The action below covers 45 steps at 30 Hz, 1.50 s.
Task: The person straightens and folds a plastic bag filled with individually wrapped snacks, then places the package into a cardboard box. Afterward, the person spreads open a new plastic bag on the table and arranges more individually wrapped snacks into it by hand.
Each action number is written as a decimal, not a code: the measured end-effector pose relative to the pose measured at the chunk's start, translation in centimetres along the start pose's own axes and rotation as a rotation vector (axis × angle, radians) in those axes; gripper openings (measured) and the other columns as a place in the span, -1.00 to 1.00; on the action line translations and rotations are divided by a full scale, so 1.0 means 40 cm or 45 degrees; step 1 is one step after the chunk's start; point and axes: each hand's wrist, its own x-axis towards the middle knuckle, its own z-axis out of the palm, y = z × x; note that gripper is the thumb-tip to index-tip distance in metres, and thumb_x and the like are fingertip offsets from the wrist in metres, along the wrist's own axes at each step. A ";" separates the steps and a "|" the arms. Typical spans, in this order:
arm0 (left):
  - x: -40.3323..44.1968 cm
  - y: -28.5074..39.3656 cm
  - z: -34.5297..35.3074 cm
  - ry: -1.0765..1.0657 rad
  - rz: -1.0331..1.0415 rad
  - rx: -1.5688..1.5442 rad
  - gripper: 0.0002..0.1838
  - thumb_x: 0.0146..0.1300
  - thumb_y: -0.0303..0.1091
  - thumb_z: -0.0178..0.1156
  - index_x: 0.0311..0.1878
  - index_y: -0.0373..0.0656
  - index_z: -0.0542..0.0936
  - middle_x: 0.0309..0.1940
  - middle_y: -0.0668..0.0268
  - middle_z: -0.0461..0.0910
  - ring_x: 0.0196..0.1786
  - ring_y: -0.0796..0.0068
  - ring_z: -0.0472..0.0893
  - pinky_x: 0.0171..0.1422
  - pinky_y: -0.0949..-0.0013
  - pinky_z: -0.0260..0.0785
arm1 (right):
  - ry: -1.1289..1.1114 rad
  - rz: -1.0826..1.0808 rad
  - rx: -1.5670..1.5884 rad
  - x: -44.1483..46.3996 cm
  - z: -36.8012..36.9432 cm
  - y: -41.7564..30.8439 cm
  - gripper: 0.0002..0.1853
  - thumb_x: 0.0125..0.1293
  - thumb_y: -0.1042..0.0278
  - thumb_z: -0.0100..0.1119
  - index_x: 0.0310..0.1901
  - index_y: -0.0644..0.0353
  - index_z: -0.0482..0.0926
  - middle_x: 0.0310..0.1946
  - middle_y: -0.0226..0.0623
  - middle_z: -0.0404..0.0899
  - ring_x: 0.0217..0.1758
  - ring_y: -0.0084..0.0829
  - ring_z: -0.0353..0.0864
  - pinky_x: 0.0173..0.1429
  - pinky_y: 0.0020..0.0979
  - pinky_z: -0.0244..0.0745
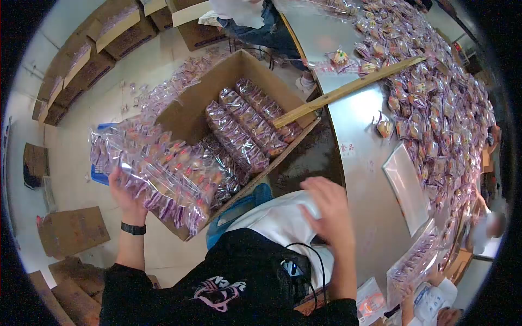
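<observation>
My left hand (128,187) grips a large clear bag of individually wrapped snacks (160,174), its fingers partly hidden behind the plastic. The bag lies slanted over the near left side of an open cardboard box (209,76). Inside that box, several long bags of wrapped snacks (239,136) lie side by side. My right hand (329,209) hovers above my lap beside the metal table (359,179), slightly blurred, fingers apart and nothing in it.
A wooden stick (353,89) reaches from the box over the table. Wrapped snacks (424,108) are heaped there, near a stack of clear plastic bags (406,187). A blue basket (100,176) is on the floor left. A co-worker (432,296) handles a filled bag at lower right.
</observation>
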 end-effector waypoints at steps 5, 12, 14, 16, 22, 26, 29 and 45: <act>-0.037 -0.101 0.015 -0.231 -0.144 0.169 -0.33 0.40 -0.14 0.17 0.55 -0.01 0.33 0.32 0.25 0.53 0.31 0.24 0.58 0.39 0.05 0.48 | 0.069 0.630 -0.130 -0.212 0.024 0.199 -0.39 0.29 0.26 0.40 0.38 0.18 0.53 0.48 -0.07 0.44 0.55 0.03 0.37 0.58 -0.01 0.26; -0.049 -0.003 0.120 -0.357 -0.237 0.184 -0.47 0.42 -0.09 0.19 0.40 0.01 0.44 0.27 0.24 0.57 0.29 0.21 0.58 0.33 -0.03 0.55 | 0.281 0.615 -0.323 -0.306 0.101 0.242 -0.29 0.30 0.24 0.36 0.48 0.20 0.44 0.58 -0.07 0.34 0.67 0.02 0.22 0.67 0.06 0.07; -0.040 0.042 0.149 -0.297 -0.251 0.217 -0.47 0.45 0.03 0.13 0.36 -0.03 0.50 0.28 0.21 0.59 0.30 0.13 0.59 0.30 -0.18 0.55 | 0.282 0.625 -0.326 -0.318 0.109 0.249 -0.29 0.30 0.26 0.35 0.49 0.19 0.43 0.59 -0.07 0.33 0.67 0.02 0.21 0.67 0.06 0.07; 0.004 0.087 0.152 -0.429 -0.368 0.120 -0.45 0.46 0.04 0.11 0.37 -0.07 0.49 0.30 0.18 0.59 0.31 0.09 0.61 0.33 -0.21 0.54 | 0.285 0.606 -0.321 -0.309 0.110 0.260 -0.29 0.30 0.27 0.34 0.49 0.18 0.44 0.59 -0.07 0.32 0.68 0.02 0.21 0.67 0.06 0.06; -0.053 0.147 0.210 -0.667 -0.404 0.124 -0.47 0.48 -0.05 0.11 0.38 -0.13 0.52 0.31 0.16 0.62 0.34 0.08 0.63 0.34 -0.17 0.55 | 0.311 0.603 -0.296 -0.315 0.107 0.251 -0.31 0.27 0.34 0.31 0.47 0.15 0.46 0.58 -0.07 0.34 0.67 0.00 0.23 0.71 0.05 0.04; 0.015 0.118 0.169 -0.615 -0.438 0.241 -0.53 0.47 -0.13 0.21 0.35 -0.10 0.56 0.29 0.25 0.63 0.24 0.25 0.69 0.17 -0.08 0.67 | 0.312 0.609 -0.304 -0.317 0.102 0.245 -0.32 0.27 0.34 0.31 0.46 0.18 0.47 0.57 -0.07 0.35 0.67 0.00 0.24 0.71 0.05 0.04; 0.014 0.087 0.174 -0.534 -0.391 0.476 -0.54 0.46 -0.15 0.23 0.34 -0.11 0.56 0.19 0.31 0.66 0.14 0.27 0.71 0.04 0.00 0.73 | 0.336 0.586 -0.293 -0.314 0.108 0.242 -0.32 0.27 0.34 0.31 0.46 0.19 0.47 0.57 -0.07 0.37 0.66 0.00 0.25 0.71 0.05 0.04; 0.122 0.154 0.129 -0.722 -0.534 0.462 -0.54 0.52 -0.19 0.15 0.36 -0.23 0.51 0.25 0.17 0.66 0.21 0.06 0.72 0.00 -0.11 0.81 | 0.366 0.621 -0.255 -0.312 0.112 0.247 -0.37 0.31 0.32 0.29 0.44 0.19 0.50 0.56 -0.08 0.38 0.65 0.02 0.26 0.69 0.06 0.09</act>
